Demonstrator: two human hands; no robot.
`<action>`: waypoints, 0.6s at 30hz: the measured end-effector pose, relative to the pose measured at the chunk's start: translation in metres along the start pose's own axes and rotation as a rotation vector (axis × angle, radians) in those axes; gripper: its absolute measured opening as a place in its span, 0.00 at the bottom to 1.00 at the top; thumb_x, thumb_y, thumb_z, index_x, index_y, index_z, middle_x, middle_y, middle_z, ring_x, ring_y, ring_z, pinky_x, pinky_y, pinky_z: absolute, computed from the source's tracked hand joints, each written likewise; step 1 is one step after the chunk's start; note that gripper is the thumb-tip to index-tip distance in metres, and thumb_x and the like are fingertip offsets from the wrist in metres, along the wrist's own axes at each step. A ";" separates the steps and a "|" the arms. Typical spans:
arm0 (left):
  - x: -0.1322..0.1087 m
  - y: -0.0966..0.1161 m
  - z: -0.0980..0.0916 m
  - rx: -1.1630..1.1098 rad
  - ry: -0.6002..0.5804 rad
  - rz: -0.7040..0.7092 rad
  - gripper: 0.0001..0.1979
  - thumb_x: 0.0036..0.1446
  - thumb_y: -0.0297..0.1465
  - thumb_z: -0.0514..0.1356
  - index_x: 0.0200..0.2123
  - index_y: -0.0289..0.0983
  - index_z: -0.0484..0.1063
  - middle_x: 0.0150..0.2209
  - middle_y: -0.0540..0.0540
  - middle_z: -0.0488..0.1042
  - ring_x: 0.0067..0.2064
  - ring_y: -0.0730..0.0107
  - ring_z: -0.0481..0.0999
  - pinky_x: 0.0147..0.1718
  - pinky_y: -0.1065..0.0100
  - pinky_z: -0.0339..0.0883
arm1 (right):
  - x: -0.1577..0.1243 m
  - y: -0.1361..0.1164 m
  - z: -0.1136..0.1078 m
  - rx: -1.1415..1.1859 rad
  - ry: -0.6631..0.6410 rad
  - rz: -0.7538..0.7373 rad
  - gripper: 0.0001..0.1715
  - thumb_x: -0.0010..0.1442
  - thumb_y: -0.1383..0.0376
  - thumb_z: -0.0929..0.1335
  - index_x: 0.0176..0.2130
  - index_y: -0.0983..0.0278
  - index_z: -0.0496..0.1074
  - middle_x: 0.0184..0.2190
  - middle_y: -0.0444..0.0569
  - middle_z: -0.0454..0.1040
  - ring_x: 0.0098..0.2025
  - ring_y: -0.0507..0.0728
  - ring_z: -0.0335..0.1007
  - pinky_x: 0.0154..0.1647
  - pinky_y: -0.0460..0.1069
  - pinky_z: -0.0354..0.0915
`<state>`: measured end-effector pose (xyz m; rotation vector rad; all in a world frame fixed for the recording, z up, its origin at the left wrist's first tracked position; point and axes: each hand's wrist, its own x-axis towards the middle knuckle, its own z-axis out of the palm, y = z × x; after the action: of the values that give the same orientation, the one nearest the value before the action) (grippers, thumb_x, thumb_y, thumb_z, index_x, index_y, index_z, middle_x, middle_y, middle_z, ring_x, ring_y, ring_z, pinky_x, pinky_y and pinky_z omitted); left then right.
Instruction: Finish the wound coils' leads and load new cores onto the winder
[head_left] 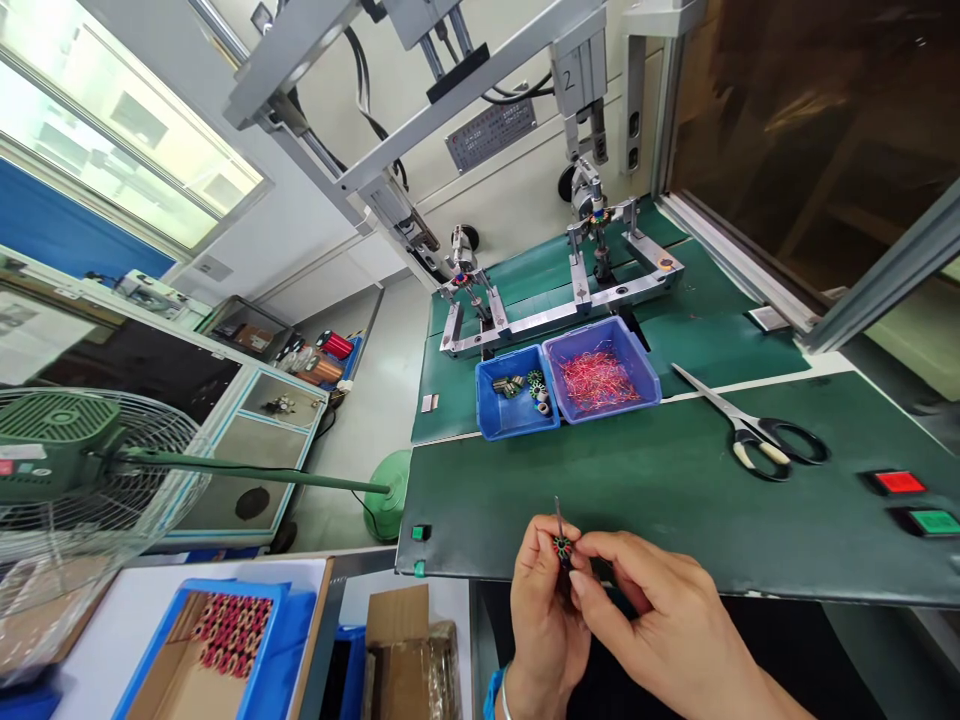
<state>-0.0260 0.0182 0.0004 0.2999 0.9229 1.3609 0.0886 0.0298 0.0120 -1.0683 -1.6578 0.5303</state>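
Observation:
My left hand is closed around a small wound motor stator, pinched between thumb and fingers near the table's front edge. Red and green show on its windings, and a thin metal shaft points up and away from it. From the right, my right hand comes close with thumb and forefinger nearly together at the stator's side. Whatever those fingertips pinch is too small to make out. Beyond the hands, a blue bin holds several stator cores and small parts. The bin beside it contains a tangle of red wire pieces.
Black-handled scissors lie open on the green table. At the back stands a two-station winding fixture. Red and green buttons sit at right. A floor fan and a tray of red-wound parts are at left.

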 end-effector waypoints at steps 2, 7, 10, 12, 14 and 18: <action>0.000 0.000 -0.001 0.001 -0.027 -0.015 0.12 0.50 0.41 0.72 0.30 0.39 0.79 0.23 0.53 0.68 0.20 0.83 0.59 0.18 0.80 0.57 | -0.001 0.000 0.001 -0.007 -0.001 -0.017 0.09 0.65 0.71 0.63 0.36 0.63 0.71 0.22 0.40 0.72 0.16 0.46 0.60 0.21 0.42 0.62; -0.001 0.001 0.000 0.008 -0.063 -0.016 0.15 0.51 0.45 0.70 0.31 0.39 0.79 0.22 0.53 0.65 0.20 0.81 0.59 0.17 0.78 0.54 | -0.007 0.005 0.004 0.000 -0.053 0.004 0.11 0.66 0.73 0.60 0.35 0.62 0.67 0.24 0.41 0.73 0.19 0.47 0.67 0.22 0.41 0.63; -0.001 0.000 0.003 0.041 -0.019 -0.023 0.15 0.49 0.44 0.72 0.29 0.38 0.78 0.24 0.53 0.67 0.19 0.83 0.57 0.16 0.79 0.51 | -0.007 0.005 0.002 0.084 -0.107 0.077 0.10 0.66 0.72 0.60 0.35 0.61 0.65 0.23 0.39 0.71 0.20 0.47 0.68 0.22 0.40 0.63; 0.000 -0.001 0.004 0.063 -0.009 -0.016 0.16 0.49 0.44 0.72 0.29 0.38 0.77 0.21 0.55 0.64 0.17 0.85 0.53 0.15 0.79 0.47 | -0.004 0.002 -0.002 0.151 -0.127 0.117 0.10 0.66 0.72 0.60 0.34 0.60 0.63 0.21 0.37 0.68 0.19 0.46 0.65 0.21 0.39 0.62; 0.003 -0.002 0.005 0.077 0.011 0.006 0.17 0.49 0.44 0.72 0.29 0.37 0.77 0.19 0.56 0.62 0.17 0.86 0.52 0.15 0.80 0.47 | -0.001 -0.002 -0.008 0.198 -0.148 0.114 0.11 0.66 0.72 0.60 0.32 0.59 0.62 0.20 0.35 0.63 0.17 0.46 0.59 0.19 0.40 0.58; 0.010 0.007 0.000 -0.037 0.036 -0.069 0.18 0.50 0.45 0.71 0.29 0.35 0.76 0.21 0.55 0.63 0.17 0.86 0.50 0.15 0.79 0.45 | -0.002 -0.003 -0.025 0.308 -0.166 0.108 0.11 0.67 0.69 0.61 0.31 0.58 0.63 0.18 0.35 0.55 0.17 0.47 0.53 0.17 0.42 0.54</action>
<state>-0.0318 0.0288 0.0008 0.2144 0.9287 1.3220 0.1109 0.0226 0.0226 -0.9074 -1.6016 0.9342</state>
